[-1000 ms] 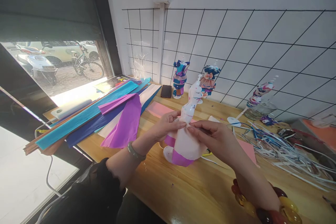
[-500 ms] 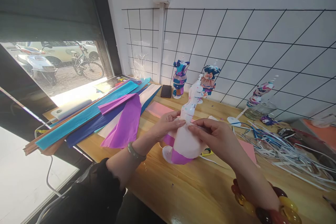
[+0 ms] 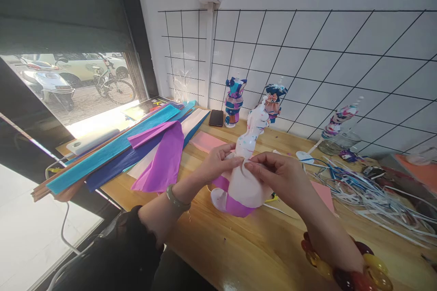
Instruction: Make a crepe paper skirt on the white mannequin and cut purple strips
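Note:
A small white mannequin (image 3: 251, 129) with coloured specks leans to the right in front of me, its round white base (image 3: 218, 199) low on the table. A pale crepe paper skirt (image 3: 246, 187) hangs from its waist, with a purple paper band (image 3: 241, 207) along the bottom. My left hand (image 3: 218, 163) is closed at the left of the waist, thumb pressed on the gathered paper. From the right, my right hand (image 3: 278, 173) pinches the skirt's upper edge between thumb and fingers. The fingertips of both hands almost meet there.
Strips of crepe paper (image 3: 112, 148) lie at the left by the window. A phone (image 3: 216, 118) and two dressed mannequins (image 3: 234, 102) stand along the wall. Another mannequin (image 3: 336, 122) tilts beside a glass jar (image 3: 341, 143). Tangled ribbons (image 3: 362, 195) cover the right side.
The mannequin's upper body has tilted slightly to the right. The paper under my fingertips now shows a fold at the waist. Both hands stay nearly in place.

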{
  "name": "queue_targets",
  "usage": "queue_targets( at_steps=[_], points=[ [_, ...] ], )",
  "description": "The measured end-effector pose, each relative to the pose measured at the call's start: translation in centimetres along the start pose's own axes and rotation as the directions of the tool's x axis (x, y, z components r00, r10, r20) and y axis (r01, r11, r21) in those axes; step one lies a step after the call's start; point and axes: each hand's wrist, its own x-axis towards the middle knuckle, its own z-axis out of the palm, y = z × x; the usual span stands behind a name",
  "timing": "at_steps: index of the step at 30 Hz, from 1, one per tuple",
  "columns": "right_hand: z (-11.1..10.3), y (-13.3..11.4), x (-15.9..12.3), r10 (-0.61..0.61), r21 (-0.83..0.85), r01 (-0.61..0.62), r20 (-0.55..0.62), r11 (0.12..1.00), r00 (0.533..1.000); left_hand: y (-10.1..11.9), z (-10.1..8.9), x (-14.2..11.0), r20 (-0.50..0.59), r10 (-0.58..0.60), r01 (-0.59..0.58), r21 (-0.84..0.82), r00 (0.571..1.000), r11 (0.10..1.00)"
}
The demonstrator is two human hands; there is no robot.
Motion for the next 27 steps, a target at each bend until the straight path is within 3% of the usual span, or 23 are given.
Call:
queue_targets(
  at_steps=[27],
  points=[
    [0.30, 0.12, 0.11, 0.013, 0.047, -0.010, -0.061, 0.999, 0.998, -0.27, 0.09, 0.00, 0.079, -0.051, 0.060, -0.105, 0.996, 0.993]
  ],
)
